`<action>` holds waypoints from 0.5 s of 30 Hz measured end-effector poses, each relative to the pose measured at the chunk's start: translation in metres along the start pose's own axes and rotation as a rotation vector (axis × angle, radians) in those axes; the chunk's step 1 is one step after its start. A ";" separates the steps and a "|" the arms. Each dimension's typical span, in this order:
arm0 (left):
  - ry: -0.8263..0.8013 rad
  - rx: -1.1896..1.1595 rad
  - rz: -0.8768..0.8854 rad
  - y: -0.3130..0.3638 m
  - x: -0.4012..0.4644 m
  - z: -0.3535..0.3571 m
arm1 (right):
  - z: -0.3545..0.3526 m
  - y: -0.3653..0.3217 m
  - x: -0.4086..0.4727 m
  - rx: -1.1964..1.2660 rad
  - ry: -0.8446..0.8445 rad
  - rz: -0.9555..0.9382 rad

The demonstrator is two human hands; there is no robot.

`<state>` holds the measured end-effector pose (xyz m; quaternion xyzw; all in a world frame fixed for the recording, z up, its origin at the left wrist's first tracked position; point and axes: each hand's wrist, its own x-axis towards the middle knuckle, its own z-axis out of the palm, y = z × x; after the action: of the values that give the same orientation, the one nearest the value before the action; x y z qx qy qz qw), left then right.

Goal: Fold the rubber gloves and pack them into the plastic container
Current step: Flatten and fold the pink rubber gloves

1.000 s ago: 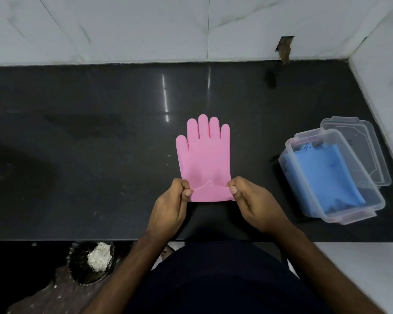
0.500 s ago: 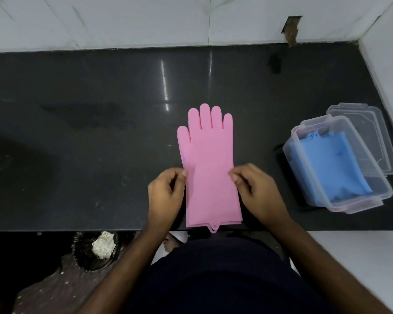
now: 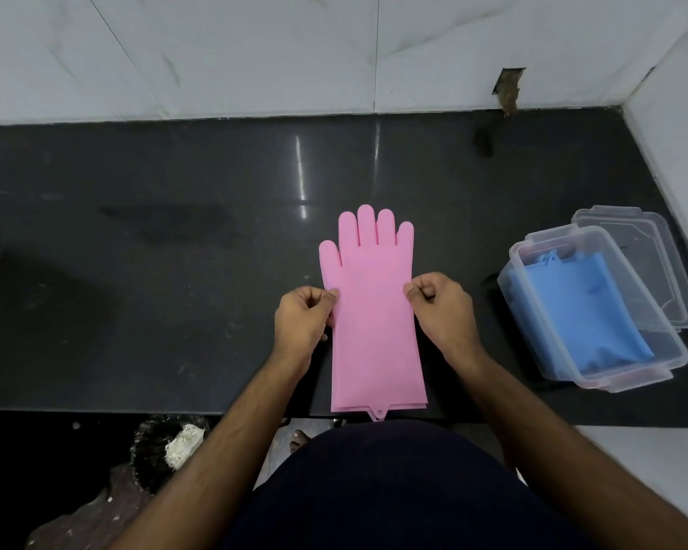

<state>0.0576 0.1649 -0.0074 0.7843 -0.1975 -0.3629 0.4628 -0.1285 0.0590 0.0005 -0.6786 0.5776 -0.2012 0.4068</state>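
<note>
Both hands have slid up the pink gloves (image 3: 374, 323) from the cuff. Left hand (image 3: 300, 323) and right hand (image 3: 443, 311) pinch opposite side edges at the countertop's (image 3: 175, 271) front edge. Folding is starting; next, double them toward the plastic container (image 3: 596, 311).

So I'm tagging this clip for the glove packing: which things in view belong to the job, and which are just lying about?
Part of the job:
pink gloves, pinched at both edges by the left hand and right hand
plastic container, holding blue gloves
clear lid, behind the container

Just lying about:
dark bowl with white stuff, below the counter
</note>
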 end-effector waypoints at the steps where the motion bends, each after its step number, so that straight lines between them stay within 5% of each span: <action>1: -0.022 -0.026 -0.006 0.000 -0.001 -0.001 | 0.000 0.000 -0.001 0.002 0.001 0.000; 15: -0.077 0.054 -0.040 0.002 0.008 -0.013 | -0.003 0.005 0.003 -0.139 -0.166 -0.010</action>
<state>0.0733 0.1662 -0.0048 0.7857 -0.2091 -0.3967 0.4261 -0.1332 0.0551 -0.0027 -0.7224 0.5510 -0.1059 0.4041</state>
